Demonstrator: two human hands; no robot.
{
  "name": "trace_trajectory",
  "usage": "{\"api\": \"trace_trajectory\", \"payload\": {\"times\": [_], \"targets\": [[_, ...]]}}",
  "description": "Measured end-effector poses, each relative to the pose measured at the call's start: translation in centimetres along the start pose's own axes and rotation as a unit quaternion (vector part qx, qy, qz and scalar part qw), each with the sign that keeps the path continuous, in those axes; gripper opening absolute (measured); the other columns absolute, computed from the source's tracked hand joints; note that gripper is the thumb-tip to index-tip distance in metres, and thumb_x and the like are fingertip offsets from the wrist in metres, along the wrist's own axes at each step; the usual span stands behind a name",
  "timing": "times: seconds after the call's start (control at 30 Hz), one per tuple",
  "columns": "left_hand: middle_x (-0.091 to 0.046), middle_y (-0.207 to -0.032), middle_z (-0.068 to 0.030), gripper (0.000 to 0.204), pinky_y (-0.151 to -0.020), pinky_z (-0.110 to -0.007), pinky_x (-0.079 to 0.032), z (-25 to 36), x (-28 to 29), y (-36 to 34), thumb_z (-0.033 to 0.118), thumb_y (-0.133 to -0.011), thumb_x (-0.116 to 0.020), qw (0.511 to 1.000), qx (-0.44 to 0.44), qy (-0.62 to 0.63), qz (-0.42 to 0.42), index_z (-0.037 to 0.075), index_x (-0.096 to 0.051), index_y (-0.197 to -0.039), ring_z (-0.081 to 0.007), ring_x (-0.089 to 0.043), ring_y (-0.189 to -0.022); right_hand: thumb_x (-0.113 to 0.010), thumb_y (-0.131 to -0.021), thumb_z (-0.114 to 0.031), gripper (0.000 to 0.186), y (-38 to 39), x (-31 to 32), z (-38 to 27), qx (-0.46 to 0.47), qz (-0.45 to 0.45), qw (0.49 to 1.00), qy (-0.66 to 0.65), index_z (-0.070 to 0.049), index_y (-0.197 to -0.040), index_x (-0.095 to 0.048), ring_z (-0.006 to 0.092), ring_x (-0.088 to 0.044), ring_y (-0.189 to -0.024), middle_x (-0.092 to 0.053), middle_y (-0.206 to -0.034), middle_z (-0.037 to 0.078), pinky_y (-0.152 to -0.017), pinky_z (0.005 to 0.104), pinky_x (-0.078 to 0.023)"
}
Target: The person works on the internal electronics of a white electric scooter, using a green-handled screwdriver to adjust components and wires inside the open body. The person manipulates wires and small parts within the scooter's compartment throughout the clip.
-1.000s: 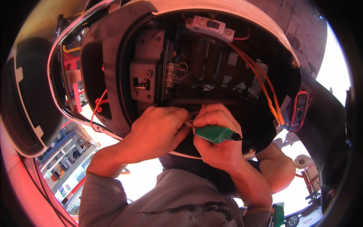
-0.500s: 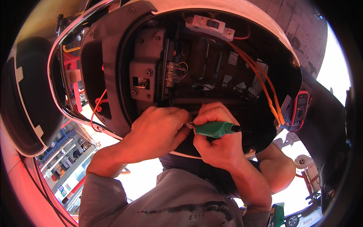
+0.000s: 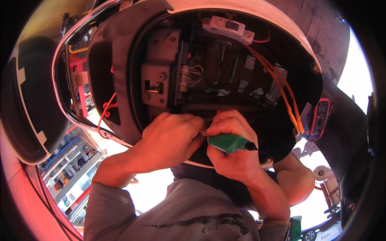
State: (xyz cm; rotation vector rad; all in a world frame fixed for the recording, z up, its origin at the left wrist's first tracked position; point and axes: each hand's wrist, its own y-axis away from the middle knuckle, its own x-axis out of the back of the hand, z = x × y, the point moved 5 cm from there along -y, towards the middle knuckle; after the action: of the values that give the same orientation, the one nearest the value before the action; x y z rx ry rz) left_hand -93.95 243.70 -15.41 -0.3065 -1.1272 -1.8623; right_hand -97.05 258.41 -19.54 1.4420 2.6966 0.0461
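Two hands meet low over the tub, their fingertips closing in from both sides on a small part. Our left thumb and finger seem to pinch it. Our right hand wraps a green tool against the palm, its thumb and forefinger drawn together right beside the part.

To do this well, we should brace the left wrist so the part cannot twist, let the right fingertips make only small movements, and mind the tool's black end, which points away from the left hand. A slip could drop the part into the dark below, so a firm pinch matters more than speed.

Most of the part is hidden by our fingers; we cannot tell its shape, nor whether the right fingertips touch it. The black end fades into shadow, leaving the tool's kind unclear. The tub's floor is mostly too dark to read.
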Motion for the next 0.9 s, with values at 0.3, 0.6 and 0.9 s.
{"api": "trace_trajectory", "payload": {"times": [0.3,0.6,0.9], "targets": [[-0.068,-0.082,-0.0167,0.016,-0.065,-0.048,-0.055,-0.1,0.05,-0.11,0.008,-0.082,-0.073,1.0,0.0,0.02,0.006,-0.001,-0.065,-0.092,-0.0404,-0.068,-0.077,-0.069,-0.072,0.01,0.031,0.16,0.09,0.24,-0.027,0.009,0.999,-0.026,-0.006,-0.098,-0.067,0.0262,-0.069,-0.08,-0.065,-0.1,0.012,-0.07,0.031,-0.054],[-0.068,-0.083,-0.0166,0.015,-0.065,-0.049,-0.055,-0.22,0.0,-0.15,0.008,-0.082,-0.072,1.0,0.007,0.029,0.007,0.0,-0.066,-0.093,-0.0407,-0.068,-0.078,-0.069,-0.071,0.01,0.032,0.18,0.18,0.26,-0.02,0.001,0.999,-0.029,-0.005,-0.099,-0.067,0.0266,-0.068,-0.079,-0.064,-0.098,0.012,-0.069,0.0313,-0.054],[-0.07,-0.084,-0.0154,0.013,-0.065,-0.048,-0.056,-0.42,-0.01,-0.16,0.007,-0.082,-0.072,0.998,0.018,0.056,0.028,0.002,-0.066,-0.093,-0.0399,-0.069,-0.078,-0.068,-0.071,0.015,0.03,0.31,0.57,0.01,0.001,-0.006,1.0,-0.029,-0.002,-0.095,-0.063,0.0198,-0.066,-0.082,-0.064,-0.098,0.015,-0.072,0.029,-0.054]]}}
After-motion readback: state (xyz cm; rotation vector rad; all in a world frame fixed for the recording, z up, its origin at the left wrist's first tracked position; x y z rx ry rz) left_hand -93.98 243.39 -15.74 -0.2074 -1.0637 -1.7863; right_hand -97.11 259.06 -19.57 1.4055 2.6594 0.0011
